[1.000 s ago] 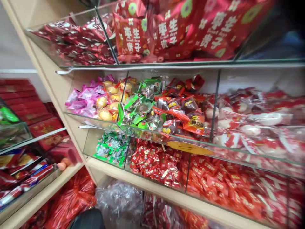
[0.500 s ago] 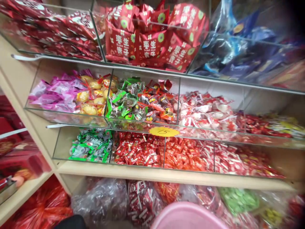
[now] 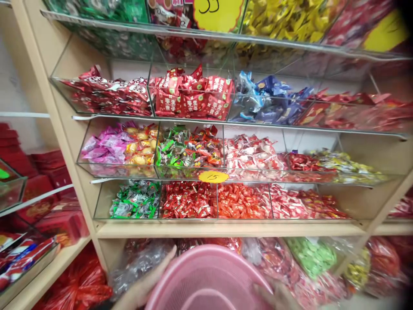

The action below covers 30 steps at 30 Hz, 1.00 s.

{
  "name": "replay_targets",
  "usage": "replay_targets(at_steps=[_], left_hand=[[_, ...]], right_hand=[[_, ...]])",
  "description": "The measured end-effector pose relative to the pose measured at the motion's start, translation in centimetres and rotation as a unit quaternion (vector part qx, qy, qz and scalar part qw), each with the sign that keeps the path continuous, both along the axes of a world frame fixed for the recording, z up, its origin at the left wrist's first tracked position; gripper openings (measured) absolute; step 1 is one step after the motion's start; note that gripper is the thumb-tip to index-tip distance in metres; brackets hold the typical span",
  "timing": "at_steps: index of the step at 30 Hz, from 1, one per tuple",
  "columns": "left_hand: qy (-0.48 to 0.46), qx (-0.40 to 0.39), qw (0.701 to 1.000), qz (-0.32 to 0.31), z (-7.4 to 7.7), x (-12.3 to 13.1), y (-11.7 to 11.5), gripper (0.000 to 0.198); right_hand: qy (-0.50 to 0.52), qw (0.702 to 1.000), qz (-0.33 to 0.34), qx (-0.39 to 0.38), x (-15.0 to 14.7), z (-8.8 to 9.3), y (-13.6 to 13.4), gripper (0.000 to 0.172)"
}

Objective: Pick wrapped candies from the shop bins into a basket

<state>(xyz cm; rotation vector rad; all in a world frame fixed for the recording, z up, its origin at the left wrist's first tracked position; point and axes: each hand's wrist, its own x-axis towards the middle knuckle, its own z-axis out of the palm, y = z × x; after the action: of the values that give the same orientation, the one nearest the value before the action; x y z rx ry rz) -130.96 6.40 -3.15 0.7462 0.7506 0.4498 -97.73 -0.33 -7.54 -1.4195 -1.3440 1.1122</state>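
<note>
A round pink plastic basket [image 3: 210, 253] with a ridged or meshed inner wall fills the bottom middle of the head view, its near part cut off by the frame edge. Along its left side lies my left hand [image 3: 151, 280], thumb stretched up by the rim and the other fingers hidden. My right hand [image 3: 280, 294] grips the right side, blurred, with fingertips over the rim. No candy shows in the visible part of the basket. Beyond it, red wrapped candies [image 3: 190, 202] and orange-red wrapped candies [image 3: 242, 202] lie in clear compartments.
A wooden shelf edge [image 3: 226, 229] runs just beyond the basket. Clear-walled tiers hold candy, with a yellow price tag [image 3: 213, 176] reading 15. Below are plastic bags of candy, including a green bag [image 3: 311, 258]. A red plastic bag [image 3: 77, 282] sits lower left.
My view has moved back from the shelves, so more tiers show at the top. The basket has come further into view, with both hands now visible on it.
</note>
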Motion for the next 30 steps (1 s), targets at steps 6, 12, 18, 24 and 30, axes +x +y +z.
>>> replay_targets(at_steps=[6,12,18,24,30], left_hand=[[0.009,0.129,0.992,-0.005,0.6,-3.9,3.1,0.043],[0.038,0.16,0.986,-0.025,-0.6,-4.8,4.6,0.053],[0.085,0.205,0.974,-0.047,-0.9,-4.0,6.1,0.048],[0.131,0.217,0.966,-0.05,-2.2,-3.5,7.9,0.051],[0.174,0.206,0.962,-0.035,-3.0,-3.5,8.4,0.055]], right_hand=[[-0.006,0.998,0.061,-0.012,-4.2,2.1,1.4,0.052],[-0.077,0.997,0.004,-0.007,-5.4,0.3,2.0,0.056],[-0.241,0.97,0.024,-0.013,-3.2,1.8,3.5,0.048],[-0.347,0.928,0.013,0.135,-6.1,12.2,7.9,0.034],[-0.362,0.896,0.014,0.258,-11.4,14.9,14.2,0.026]])
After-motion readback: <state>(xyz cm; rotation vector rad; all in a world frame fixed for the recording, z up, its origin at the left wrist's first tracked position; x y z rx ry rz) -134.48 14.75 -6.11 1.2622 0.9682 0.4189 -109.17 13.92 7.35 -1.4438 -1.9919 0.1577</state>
